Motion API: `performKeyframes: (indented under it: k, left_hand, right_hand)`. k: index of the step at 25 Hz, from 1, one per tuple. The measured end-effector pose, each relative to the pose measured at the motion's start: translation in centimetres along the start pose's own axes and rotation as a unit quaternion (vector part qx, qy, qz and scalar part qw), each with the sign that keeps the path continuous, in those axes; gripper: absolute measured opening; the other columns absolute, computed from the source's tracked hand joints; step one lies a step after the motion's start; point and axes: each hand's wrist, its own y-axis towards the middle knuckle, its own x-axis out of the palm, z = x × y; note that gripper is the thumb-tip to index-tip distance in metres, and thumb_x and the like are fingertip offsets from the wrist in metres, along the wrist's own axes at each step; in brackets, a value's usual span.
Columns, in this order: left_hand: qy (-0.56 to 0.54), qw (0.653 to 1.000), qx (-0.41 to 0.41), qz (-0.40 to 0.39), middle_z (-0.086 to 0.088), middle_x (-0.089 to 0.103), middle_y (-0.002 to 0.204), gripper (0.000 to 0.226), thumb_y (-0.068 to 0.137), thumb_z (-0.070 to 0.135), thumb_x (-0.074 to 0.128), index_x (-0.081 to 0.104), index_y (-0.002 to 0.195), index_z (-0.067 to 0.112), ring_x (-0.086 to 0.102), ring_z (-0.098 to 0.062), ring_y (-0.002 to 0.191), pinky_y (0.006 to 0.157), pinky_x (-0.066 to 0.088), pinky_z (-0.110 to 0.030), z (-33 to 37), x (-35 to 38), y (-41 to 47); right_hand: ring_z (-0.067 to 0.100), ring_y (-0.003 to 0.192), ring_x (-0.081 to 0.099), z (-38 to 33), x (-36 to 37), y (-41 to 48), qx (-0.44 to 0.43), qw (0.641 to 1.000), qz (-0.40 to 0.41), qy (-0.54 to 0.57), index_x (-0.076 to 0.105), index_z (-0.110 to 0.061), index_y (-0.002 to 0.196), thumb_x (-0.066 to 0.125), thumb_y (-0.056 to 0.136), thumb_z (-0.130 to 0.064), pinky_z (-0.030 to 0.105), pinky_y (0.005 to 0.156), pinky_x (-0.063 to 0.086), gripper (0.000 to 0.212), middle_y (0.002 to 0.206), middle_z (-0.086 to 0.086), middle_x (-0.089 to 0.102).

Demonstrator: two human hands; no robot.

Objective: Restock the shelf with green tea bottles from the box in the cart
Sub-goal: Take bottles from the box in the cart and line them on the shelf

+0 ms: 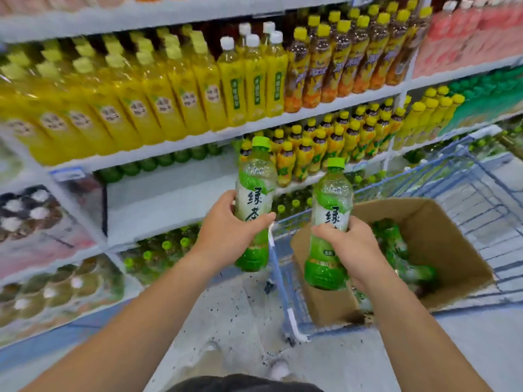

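My left hand (229, 230) grips one green tea bottle (256, 188) around its middle, upright, in front of the shelves. My right hand (351, 250) holds a second green tea bottle (329, 199) upright above the near left corner of the cardboard box (441, 239). The box sits open in the blue wire cart (481, 193) and holds several more green bottles (396, 244). The white shelf (169, 199) at the height of my hands shows a wide bare stretch, with a row of green caps (158, 161) at its back.
Yellow drink bottles (127, 103) fill the shelf above, and orange-labelled tea bottles (325, 148) stand to the right of the bare stretch. More green-capped bottles (164, 247) fill the lower shelf. The cart's blue frame edge (278, 275) runs between my hands. Speckled floor lies below.
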Motion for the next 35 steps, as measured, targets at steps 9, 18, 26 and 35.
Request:
performKeyframes:
  k: [9,18,26,35]
  left_hand:
    - [0.006,0.984,-0.043,0.173,0.012,0.072,0.097,0.052,0.069,0.040,0.090,0.059,0.110,0.033,0.068,0.004,0.078,0.074,0.060,-0.033,-8.3,-19.7,-4.8]
    - [0.076,0.982,-0.056,0.162,0.023,0.066,0.099,0.062,0.062,0.043,0.092,0.047,0.106,0.044,0.063,0.014,0.084,0.062,0.046,-0.008,-16.1,-33.4,-0.1]
    - [0.101,0.979,-0.055,0.169,0.020,0.063,0.102,0.072,0.056,0.049,0.085,0.046,0.115,0.040,0.062,0.000,0.092,0.074,0.053,-0.025,-25.4,-32.8,12.0]
    - [0.126,0.955,-0.001,0.269,0.026,0.056,0.091,0.070,0.059,0.041,0.092,0.043,0.109,0.039,0.054,0.020,0.081,0.060,0.040,0.000,-33.1,-29.4,21.5]
  right_hand:
    - [0.005,0.064,0.071,-2.7,20.2,-2.2,-0.058,0.984,-0.128,-0.113,0.069,-0.020,0.092,0.083,0.074,-0.019,0.019,0.050,0.051,0.023,0.078,-0.006,0.076]
    - [0.006,0.076,0.071,-2.7,35.8,-0.7,-0.066,0.966,-0.182,-0.169,0.067,-0.030,0.096,0.085,0.072,-0.025,0.027,0.064,0.054,0.031,0.085,-0.011,0.075]
    - [0.000,0.070,0.071,1.9,45.0,11.4,-0.085,0.959,-0.207,-0.174,0.069,-0.036,0.094,0.086,0.058,-0.037,0.032,0.066,0.057,0.039,0.081,-0.019,0.074]
    - [-0.006,0.073,0.069,7.1,49.7,23.2,-0.216,0.948,-0.193,-0.130,0.065,-0.035,0.096,0.091,0.061,-0.029,0.020,0.061,0.053,0.045,0.085,-0.025,0.072]
